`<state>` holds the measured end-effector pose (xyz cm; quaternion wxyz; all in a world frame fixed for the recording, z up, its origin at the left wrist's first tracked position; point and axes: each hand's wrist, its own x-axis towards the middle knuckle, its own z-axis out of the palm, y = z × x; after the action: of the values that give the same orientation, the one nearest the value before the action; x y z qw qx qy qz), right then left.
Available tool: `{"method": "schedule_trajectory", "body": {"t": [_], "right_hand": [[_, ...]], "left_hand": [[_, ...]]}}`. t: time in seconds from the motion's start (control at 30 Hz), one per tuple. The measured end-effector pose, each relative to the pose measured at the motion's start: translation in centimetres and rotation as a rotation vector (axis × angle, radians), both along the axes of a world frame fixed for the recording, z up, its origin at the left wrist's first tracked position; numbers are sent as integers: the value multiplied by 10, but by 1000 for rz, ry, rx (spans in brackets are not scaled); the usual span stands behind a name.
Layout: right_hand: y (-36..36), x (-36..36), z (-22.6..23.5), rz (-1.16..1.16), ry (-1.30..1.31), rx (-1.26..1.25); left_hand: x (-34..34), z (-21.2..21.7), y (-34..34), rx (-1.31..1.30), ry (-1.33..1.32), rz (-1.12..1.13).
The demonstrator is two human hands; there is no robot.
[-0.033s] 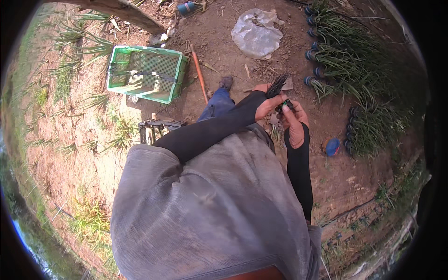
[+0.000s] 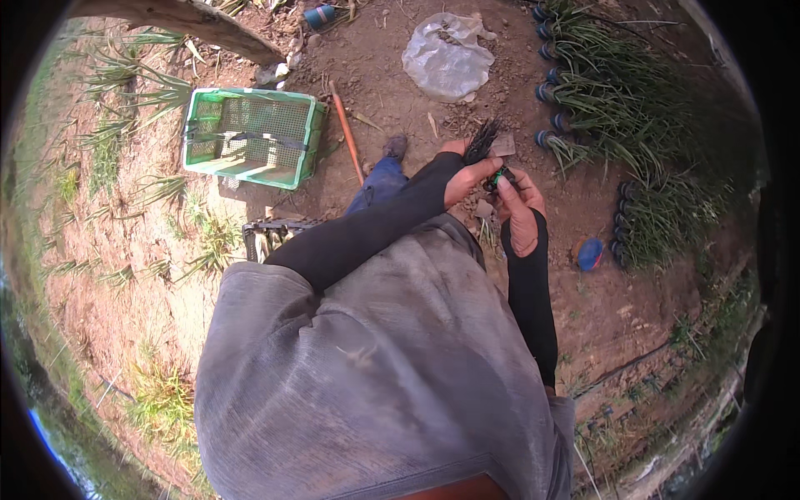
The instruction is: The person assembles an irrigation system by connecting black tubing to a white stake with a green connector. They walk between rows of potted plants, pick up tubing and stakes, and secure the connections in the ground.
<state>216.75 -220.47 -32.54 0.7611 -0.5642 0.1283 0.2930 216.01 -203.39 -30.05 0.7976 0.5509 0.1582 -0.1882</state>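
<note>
Both hands meet at upper centre of the frame: left hand pinching a dark rooted seedling, right hand curled around a small green-and-black object. Could snap roots through squeezing, or drop it onto bare soil.

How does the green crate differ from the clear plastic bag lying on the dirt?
The green crate is a rigid mesh box standing open; the plastic bag is clear, crumpled and flat. The crate lies to the person's left by grass, the bag ahead near the potted seedlings. Both rest on bare soil, untouched by either hand.
</note>
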Motion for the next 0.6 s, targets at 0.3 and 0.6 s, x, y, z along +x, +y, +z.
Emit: {"method": "schedule_trajectory", "body": {"t": [0.3, 0.6], "right_hand": [[65, 56, 22, 17, -59, -90], [86, 85, 48, 81, -185, -97]], "left_hand": [[64, 1, 67, 6, 6, -81], [85, 5, 87, -18, -129, -22]]}}
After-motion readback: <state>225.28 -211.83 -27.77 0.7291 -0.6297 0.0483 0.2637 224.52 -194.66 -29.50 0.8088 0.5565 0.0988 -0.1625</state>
